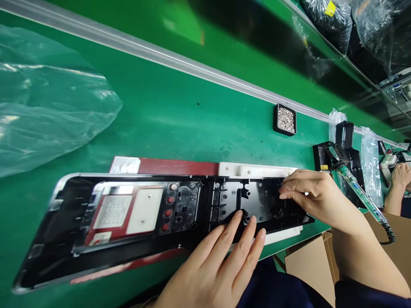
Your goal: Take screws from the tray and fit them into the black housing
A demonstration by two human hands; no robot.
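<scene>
Your long black panel frame lies flat on a red and white fixture near the front edge of the green conveyor belt, its long axis running left to right along that edge. Both of your hands work its right-hand third, so most of the frame stretches away to your left, out beyond either hand.

Your left hand rests palm down on the near rim, fingers straight and lying side by side, tips touching the black plastic by a small raised boss; it clasps nothing. Your right hand comes in from the right end, fingers drawn together and pressed on the frame's surface close to its far right corner; whether a small part sits under the tips, I cannot tell. This hand is the nearer to the frame's end.

Past the far right corner a black tray of screws sits by the belt's metal rail, well apart from both hands. A co-worker's hand shows at the right.
</scene>
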